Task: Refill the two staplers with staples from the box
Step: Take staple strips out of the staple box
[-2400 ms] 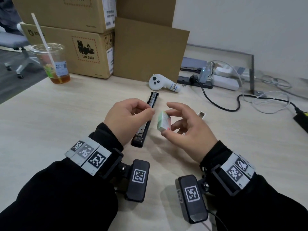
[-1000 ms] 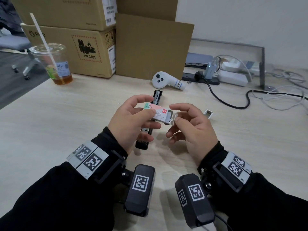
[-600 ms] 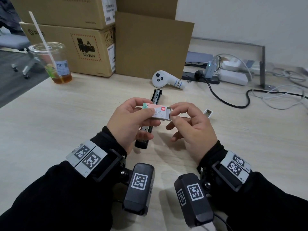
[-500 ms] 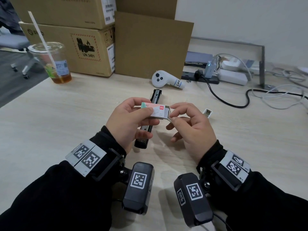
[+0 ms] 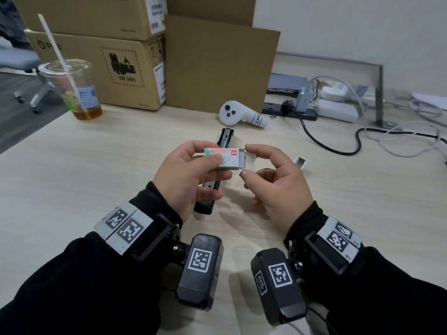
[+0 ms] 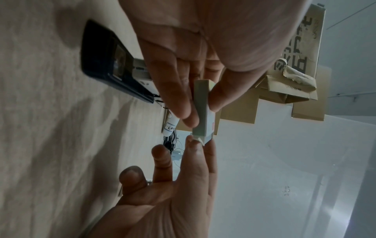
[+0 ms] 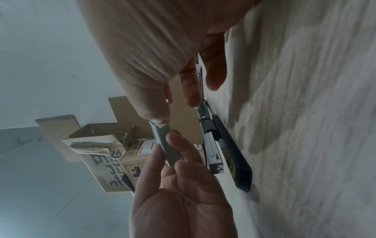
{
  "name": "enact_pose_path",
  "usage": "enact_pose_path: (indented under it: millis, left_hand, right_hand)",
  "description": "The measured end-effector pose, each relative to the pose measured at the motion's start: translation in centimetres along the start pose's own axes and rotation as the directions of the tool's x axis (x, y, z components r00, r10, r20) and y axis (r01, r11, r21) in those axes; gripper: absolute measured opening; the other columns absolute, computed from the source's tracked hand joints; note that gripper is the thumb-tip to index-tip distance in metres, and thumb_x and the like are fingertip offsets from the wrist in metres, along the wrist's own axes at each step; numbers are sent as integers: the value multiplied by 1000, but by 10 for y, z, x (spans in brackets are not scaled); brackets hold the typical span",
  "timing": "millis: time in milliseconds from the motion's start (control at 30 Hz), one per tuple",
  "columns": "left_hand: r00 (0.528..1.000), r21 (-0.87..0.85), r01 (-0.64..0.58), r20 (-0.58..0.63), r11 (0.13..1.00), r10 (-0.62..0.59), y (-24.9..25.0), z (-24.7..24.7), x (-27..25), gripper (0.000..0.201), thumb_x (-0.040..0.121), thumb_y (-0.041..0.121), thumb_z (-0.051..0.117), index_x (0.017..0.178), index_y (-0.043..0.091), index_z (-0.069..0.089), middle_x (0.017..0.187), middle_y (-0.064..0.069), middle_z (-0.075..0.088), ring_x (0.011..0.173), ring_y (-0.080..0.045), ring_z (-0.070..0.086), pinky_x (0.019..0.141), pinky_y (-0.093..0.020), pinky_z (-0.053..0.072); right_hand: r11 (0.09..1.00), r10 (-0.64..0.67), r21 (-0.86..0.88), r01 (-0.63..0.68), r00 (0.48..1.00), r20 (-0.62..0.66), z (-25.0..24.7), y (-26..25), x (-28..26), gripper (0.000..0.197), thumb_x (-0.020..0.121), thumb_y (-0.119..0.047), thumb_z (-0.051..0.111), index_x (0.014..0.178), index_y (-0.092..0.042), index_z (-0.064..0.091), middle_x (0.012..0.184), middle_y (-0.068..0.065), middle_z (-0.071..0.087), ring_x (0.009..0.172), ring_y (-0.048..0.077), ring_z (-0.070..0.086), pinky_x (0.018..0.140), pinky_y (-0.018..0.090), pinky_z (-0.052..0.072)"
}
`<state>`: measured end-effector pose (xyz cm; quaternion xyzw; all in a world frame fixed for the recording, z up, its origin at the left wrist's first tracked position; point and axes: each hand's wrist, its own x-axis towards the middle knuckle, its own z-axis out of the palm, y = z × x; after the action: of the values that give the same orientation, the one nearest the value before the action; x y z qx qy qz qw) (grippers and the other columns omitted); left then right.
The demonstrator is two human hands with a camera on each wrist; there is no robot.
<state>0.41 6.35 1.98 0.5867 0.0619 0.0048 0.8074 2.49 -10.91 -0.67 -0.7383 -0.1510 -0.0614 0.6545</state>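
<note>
1. Pale wood desk [image 5: 72, 180], cardboard cartons [image 5: 101, 68] stacked behind; an iced drink [image 5: 72, 90] stands far left.
2. My left hand [image 5: 186, 180] pinches the staple box [image 5: 225, 158] above the stapler [image 5: 219, 170], which lies opened flat, long axis running away from me.
3. My right hand [image 5: 273, 182] hovers at the box's open right end, thumb and forefinger parted, gripping nothing; I should keep the box level, its length crosswise, and draw one strip out straight.
</note>
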Motion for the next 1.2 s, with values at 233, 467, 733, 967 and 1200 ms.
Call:
enact_pose_path:
  millis: [233, 467, 733, 967, 1200]
  left_hand:
    - [1000, -19, 11, 18, 1000, -11, 0, 0, -1, 14, 93, 9, 62, 107, 13, 64, 93, -10, 79, 69, -17, 73, 42, -25, 50]
    - [1000, -17, 1, 22, 1000, -1, 0, -1, 0, 14, 93, 8, 63, 106, 14, 65, 93, -10, 79, 69, -16, 73, 43, -25, 51]
    - [999, 22, -36, 36, 999, 36, -2, -1, 0, 16, 91, 7, 65, 103, 18, 69, 90, -8, 79, 71, -17, 72, 43, -26, 52]
    - [999, 21, -31, 31, 999, 30, -1, 0, 0, 17, 92, 7, 64, 103, 18, 69, 88, -6, 79, 72, -17, 73, 44, -26, 53]
    - [999, 18, -25, 20, 1000, 25, -2, 0, 1, 15, 92, 7, 65, 102, 18, 68, 89, -6, 79, 71, -16, 73, 43, -26, 53]
  right_hand:
    - [994, -85, -71, 85, 996, 5, 0, 1, 1, 36, 87, -12, 74, 116, -32, 71, 114, -18, 62, 73, 12, 62, 60, 18, 48]
    - [987, -105, -127, 100, 994, -35, 0, -1, 1, 23, 84, -17, 75, 100, -33, 70, 113, -13, 64, 71, 8, 62, 62, 27, 53]
    - [994, 52, -89, -58, 997, -62, -1, -2, 3, 13, 95, -23, 65, 87, -31, 71, 86, -11, 73, 63, 8, 66, 51, 23, 46]
    - [997, 74, -23, -77, 990, -116, -1, -5, 3, 19, 92, -5, 62, 84, -22, 68, 80, -4, 67, 59, 8, 63, 47, 27, 51]
    - [996, 80, -23, -84, 989, -125, -2, -5, 4, 19, 92, -5, 61, 83, -21, 67, 81, -7, 65, 57, 10, 60, 46, 29, 50]
